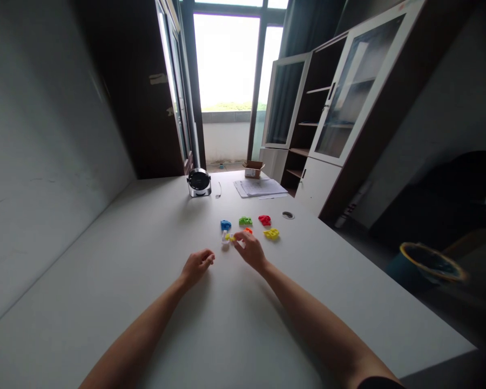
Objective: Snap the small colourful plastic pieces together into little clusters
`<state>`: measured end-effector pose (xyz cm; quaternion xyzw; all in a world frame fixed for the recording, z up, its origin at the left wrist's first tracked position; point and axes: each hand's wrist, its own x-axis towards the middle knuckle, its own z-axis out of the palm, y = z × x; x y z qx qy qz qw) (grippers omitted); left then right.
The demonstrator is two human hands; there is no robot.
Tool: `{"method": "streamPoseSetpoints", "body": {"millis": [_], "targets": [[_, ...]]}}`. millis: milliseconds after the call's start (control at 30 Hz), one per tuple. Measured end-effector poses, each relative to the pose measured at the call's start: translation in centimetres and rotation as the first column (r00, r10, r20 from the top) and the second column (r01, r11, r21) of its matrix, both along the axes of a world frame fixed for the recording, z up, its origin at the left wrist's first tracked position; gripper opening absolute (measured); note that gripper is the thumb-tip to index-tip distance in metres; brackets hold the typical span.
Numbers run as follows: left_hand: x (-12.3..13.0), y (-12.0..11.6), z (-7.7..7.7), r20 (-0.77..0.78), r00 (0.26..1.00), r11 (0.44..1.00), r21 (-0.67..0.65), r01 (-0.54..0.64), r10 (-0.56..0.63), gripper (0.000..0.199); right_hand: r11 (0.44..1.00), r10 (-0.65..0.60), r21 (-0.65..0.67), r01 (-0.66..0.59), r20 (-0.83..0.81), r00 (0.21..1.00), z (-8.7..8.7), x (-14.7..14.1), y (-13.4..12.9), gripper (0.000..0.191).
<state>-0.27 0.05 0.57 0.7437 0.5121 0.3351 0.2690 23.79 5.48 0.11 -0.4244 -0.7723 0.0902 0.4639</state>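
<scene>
My right hand (249, 249) reaches over the white table, its fingertips closed at a small yellow piece (230, 237) beside some white pieces (225, 242). Lower and to the left, my left hand (197, 266) rests near the tabletop with its fingers curled; anything inside it is hidden. Small piles of blue (225, 225), green (245, 221) and red pieces (264, 220) lie beyond my right hand. Yellow pieces (271, 233) sit to its right, and orange pieces (248, 230) are partly covered by the hand.
At the back of the white table (154, 227) stand a round black device (199, 181) and an open cardboard box (252, 172). Papers (263, 187) lie before the box. A round hole (288, 215) is at the right. A bin (429, 262) stands beyond the right edge.
</scene>
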Motion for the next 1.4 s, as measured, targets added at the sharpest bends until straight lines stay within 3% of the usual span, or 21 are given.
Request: {"method": "streamPoseSetpoints", "body": {"millis": [200,367,500,900,1033,1167,1300,1400], "targets": [[0.2,-0.1,0.0,-0.045,0.999,1.0,0.003,-0.007,0.007,0.026,0.949,-0.314,0.01,0.314,0.037,0.949,0.4,8.8,4.5,0.015],[0.2,-0.2,0.0,-0.078,0.997,1.0,-0.001,-0.008,0.008,0.025,0.882,-0.461,-0.05,0.469,0.122,0.879,-2.5,15.5,5.8,0.022],[0.1,-0.2,0.0,-0.102,0.995,1.0,-0.016,-0.008,0.007,0.025,0.859,-0.489,-0.102,0.501,0.127,0.863,-4.4,17.3,6.1,0.024],[0.0,-0.2,0.2,-0.117,0.993,1.0,-0.018,0.008,-0.01,0.025,0.858,-0.492,-0.103,0.503,0.116,0.863,-4.8,16.9,6.3,0.024],[-0.1,-0.1,0.0,-0.15,0.989,1.0,0.003,0.003,-0.002,0.025,0.859,-0.499,-0.066,0.507,0.115,0.859,-4.1,16.3,5.8,0.023],[-0.8,0.2,-0.1,-0.247,0.968,0.998,0.063,-0.028,0.042,0.022,0.878,-0.472,-0.043,0.476,0.085,0.878,-2.2,14.5,5.2,0.025],[-2.4,0.9,0.1,-0.363,0.929,0.985,0.17,-0.007,0.069,0.021,0.933,-0.333,-0.155,0.324,-0.04,0.942,0.6,10.2,4.1,0.026],[-3.7,1.4,0.0,-0.407,0.908,0.982,0.187,-0.026,0.102,0.02,0.967,-0.082,-0.25,0.056,-0.092,0.992,2.2,5.6,2.3,0.025]]}}
